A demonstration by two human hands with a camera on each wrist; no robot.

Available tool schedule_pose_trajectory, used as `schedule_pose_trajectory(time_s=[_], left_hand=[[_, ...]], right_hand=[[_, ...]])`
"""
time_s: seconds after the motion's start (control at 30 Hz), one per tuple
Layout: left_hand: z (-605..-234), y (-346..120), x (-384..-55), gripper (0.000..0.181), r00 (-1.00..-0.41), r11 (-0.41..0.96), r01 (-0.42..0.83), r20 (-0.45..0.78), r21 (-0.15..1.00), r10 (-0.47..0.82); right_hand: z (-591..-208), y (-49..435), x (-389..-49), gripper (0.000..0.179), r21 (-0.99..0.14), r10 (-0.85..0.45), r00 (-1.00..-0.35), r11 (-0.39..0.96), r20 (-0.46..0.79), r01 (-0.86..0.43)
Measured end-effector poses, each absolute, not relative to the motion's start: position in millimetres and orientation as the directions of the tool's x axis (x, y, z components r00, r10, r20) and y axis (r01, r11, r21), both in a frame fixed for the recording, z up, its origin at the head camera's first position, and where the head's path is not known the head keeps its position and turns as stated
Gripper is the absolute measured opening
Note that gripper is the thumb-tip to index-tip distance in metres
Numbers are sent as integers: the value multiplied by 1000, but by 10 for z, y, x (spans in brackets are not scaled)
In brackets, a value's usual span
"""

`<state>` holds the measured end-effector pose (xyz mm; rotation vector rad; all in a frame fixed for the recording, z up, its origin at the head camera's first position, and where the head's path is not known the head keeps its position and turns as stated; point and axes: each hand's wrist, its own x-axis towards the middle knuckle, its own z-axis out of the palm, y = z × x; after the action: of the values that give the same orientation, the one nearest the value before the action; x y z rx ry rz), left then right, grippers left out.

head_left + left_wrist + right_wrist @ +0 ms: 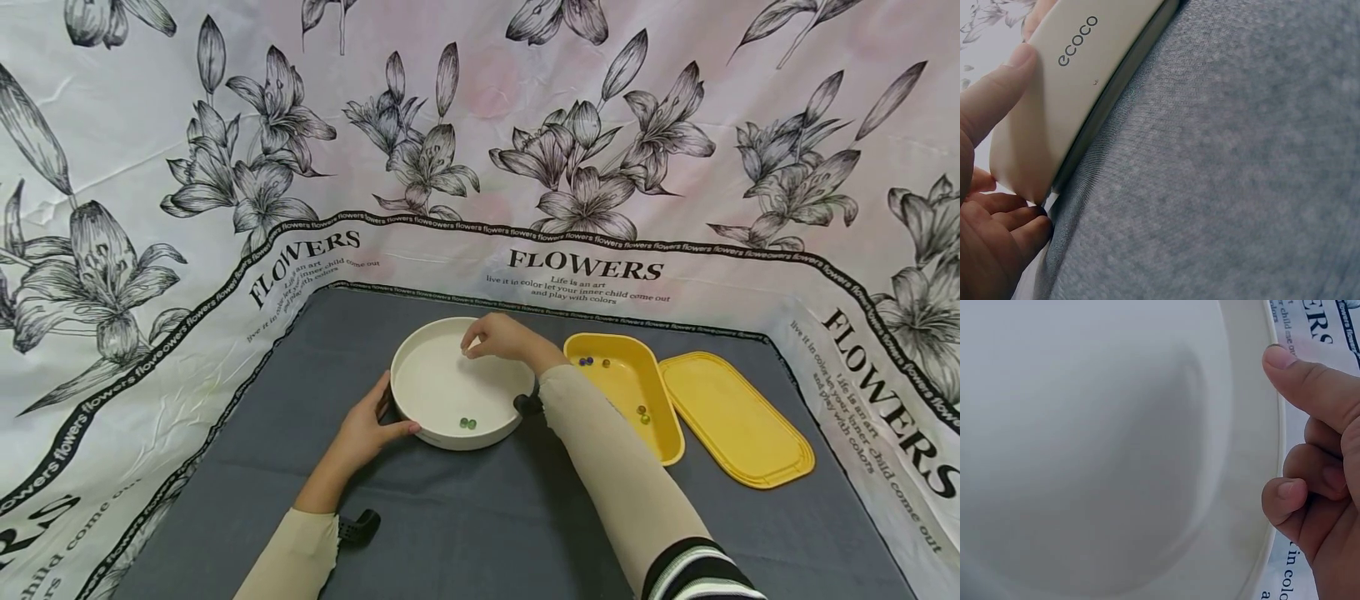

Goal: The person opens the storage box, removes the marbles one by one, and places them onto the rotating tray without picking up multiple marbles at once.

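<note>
My left hand (367,429) holds the side of a round white bowl (431,379). In the left wrist view the thumb presses on the bowl's wall, which is printed "ecoco", and the fingers (1029,228) curl at its lower edge. Two green marbles (468,423) lie together inside the bowl near its front. Over the far right part of the bowl hovers my right hand (502,337), its fingers loosely bent. The right wrist view shows the thumb (1310,384) extended and several fingers curled. I see nothing held there; the index finger is mostly hidden.
Right of the bowl stands a yellow tray (671,421) with several marbles (587,362), partly covered by the right sleeve. Its yellow lid (738,417) lies flat beside it. A grey cloth (465,525) covers the table, with a flower-printed sheet (420,258) behind.
</note>
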<state>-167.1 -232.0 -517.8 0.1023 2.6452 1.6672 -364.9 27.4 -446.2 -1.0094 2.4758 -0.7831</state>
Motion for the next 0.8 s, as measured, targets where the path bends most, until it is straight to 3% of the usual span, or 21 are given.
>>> schedule_pose_trajectory(time_s=[0.53,0.8], left_hand=[[-5194,-2353,-1681,122,-995,436,81,51,896,80],[-5195,-2368,-1647,120,-996,441,75,46,894,76]], right_hand=[[-4306,469,-3529,27,-600,-720,-689,586,-76,-545],[-4076,734,-3381,21,-574,-676,-735,626,-61,-528]])
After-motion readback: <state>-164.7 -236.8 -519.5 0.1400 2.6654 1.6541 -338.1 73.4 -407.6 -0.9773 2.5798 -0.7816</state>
